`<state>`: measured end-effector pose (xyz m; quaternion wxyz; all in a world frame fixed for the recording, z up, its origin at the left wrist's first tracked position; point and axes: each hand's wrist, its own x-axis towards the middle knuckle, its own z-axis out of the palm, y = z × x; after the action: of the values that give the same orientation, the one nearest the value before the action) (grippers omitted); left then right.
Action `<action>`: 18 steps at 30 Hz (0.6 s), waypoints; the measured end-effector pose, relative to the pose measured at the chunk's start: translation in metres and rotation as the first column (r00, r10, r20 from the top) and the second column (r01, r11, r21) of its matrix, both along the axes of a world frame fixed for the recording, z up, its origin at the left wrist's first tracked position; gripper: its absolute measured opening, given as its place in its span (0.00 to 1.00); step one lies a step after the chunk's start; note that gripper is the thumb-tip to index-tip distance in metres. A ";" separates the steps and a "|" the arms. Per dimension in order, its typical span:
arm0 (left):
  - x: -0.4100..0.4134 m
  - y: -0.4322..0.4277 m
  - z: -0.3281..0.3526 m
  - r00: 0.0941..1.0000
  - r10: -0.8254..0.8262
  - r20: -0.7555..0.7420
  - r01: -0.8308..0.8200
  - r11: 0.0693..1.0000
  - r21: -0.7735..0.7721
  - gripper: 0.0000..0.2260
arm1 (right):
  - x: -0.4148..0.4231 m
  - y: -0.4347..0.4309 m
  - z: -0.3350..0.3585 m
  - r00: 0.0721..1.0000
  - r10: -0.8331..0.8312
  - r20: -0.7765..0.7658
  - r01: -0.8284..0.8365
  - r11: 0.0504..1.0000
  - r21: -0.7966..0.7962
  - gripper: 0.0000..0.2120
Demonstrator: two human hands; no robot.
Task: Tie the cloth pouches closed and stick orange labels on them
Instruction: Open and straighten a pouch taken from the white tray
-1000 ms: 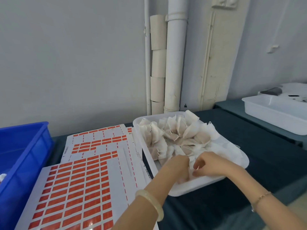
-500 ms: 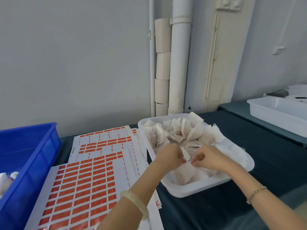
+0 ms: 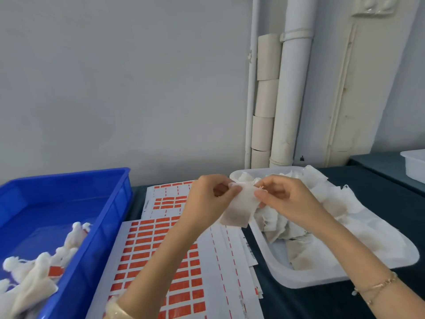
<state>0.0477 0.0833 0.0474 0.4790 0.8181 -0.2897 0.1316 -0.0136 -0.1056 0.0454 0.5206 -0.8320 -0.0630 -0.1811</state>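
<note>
A small white cloth pouch [image 3: 240, 209] hangs in the air between my hands, above the left end of the white tray [image 3: 299, 276]. My left hand [image 3: 210, 199] pinches its top left corner. My right hand [image 3: 284, 200] pinches the top right, where a thin string shows. Several more untied pouches [image 3: 296, 217] lie heaped in the tray. Sheets of orange labels [image 3: 158, 252] lie flat below my left forearm.
A blue bin [image 3: 108, 217] at the left holds several tied pouches [image 3: 36, 272], one with an orange label. A second white tray [image 3: 414, 165] sits at the far right. White pipes and paper rolls [image 3: 266, 97] stand against the wall behind.
Both hands have lifted one pouch out of the white tray and brought it up and to the left. The view has swung left, so the blue bin shows more.
</note>
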 end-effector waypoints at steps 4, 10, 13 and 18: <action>-0.007 0.039 -0.001 0.997 0.078 -0.029 -0.079 0.997 -0.019 0.02 | 0.009 0.038 -0.003 0.997 0.056 0.056 -0.052 0.997 -0.062 0.05; -0.013 0.085 -0.027 0.975 0.184 -0.126 -0.195 0.977 -0.088 0.10 | 0.021 0.098 -0.029 0.989 0.034 0.142 -0.020 0.995 -0.094 0.05; -0.012 0.095 -0.060 0.944 0.130 -0.305 -0.202 0.955 -0.217 0.10 | 0.030 0.124 -0.055 0.993 0.050 0.104 -0.049 0.999 -0.016 0.10; 0.004 0.091 -0.123 0.829 0.186 -0.527 -0.356 0.903 -0.242 0.05 | 0.056 0.148 -0.114 0.997 0.038 -0.067 -0.040 0.999 -0.024 0.03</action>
<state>0.0517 0.1745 -0.0757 0.6425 0.7654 -0.0112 0.0334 0.0423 0.0420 -0.0690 0.5155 -0.8425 -0.0641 -0.1425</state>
